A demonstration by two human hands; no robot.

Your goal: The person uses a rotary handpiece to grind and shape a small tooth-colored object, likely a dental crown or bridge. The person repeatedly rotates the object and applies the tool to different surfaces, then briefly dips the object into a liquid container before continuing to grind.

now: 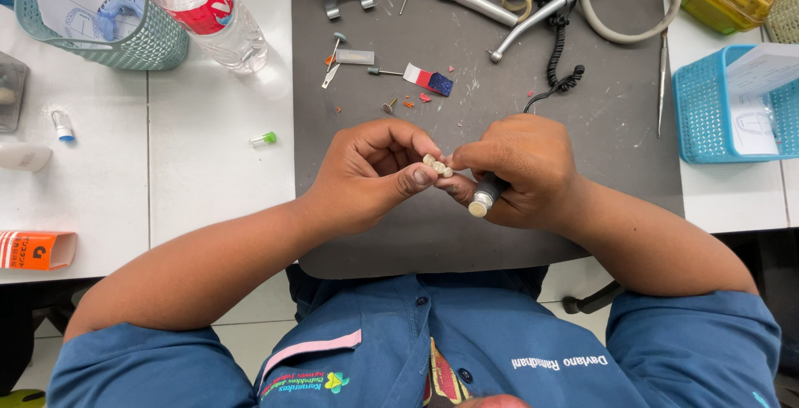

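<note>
Over grey mat (599, 175), hands pinch tooth bridge (437, 165) lying crosswise; right hand (520, 171) grips handpiece (484, 196).

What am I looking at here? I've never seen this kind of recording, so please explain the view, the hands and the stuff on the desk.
This single picture comes from a camera worn on a person's head, looking down at their own two bare hands over a dark grey work mat on a white table.

The left hand pinches a small cream tooth-shaped piece at its fingertips. The right hand grips a dark pen-like handheld tool and also touches that piece.

On the mat lie small metal burs, red scraps and two silver handpieces. Beside it stand a clear plastic bottle with a red label, a teal basket and a blue basket.
</note>
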